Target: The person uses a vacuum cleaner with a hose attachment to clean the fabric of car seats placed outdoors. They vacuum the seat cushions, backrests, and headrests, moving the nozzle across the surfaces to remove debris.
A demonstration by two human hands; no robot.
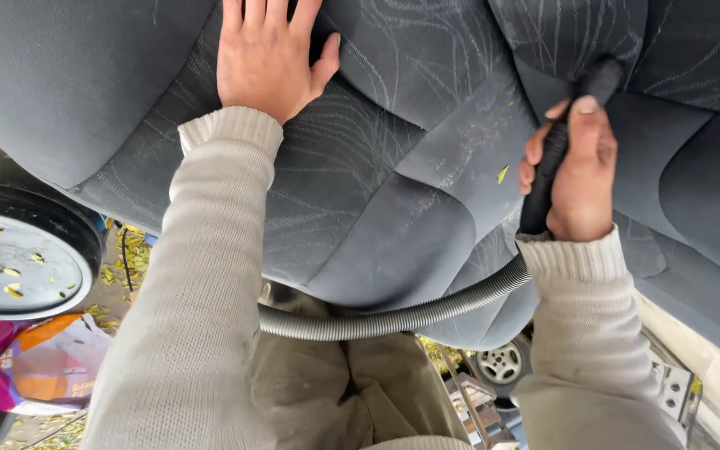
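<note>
An outdoor car-cleaning spot. A grey car seat (427, 167) lies outside, above leaf-strewn ground (114, 271). A car wheel (502, 363) shows nearby.

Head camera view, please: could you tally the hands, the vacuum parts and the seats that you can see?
Hands: 2, left hand flat on the seat, right hand gripping the nozzle
Vacuum nozzle: 1
Ribbed hose: 1
Grey car seat: 1
Total: 5

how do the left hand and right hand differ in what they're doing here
The left hand lies flat and open, fingers spread, on the dark grey fabric car seat; the right hand is curled shut around the black vacuum nozzle joined to the grey ribbed hose. The left holds nothing; the right grips a tool. Both wear beige knit sleeves.
</note>
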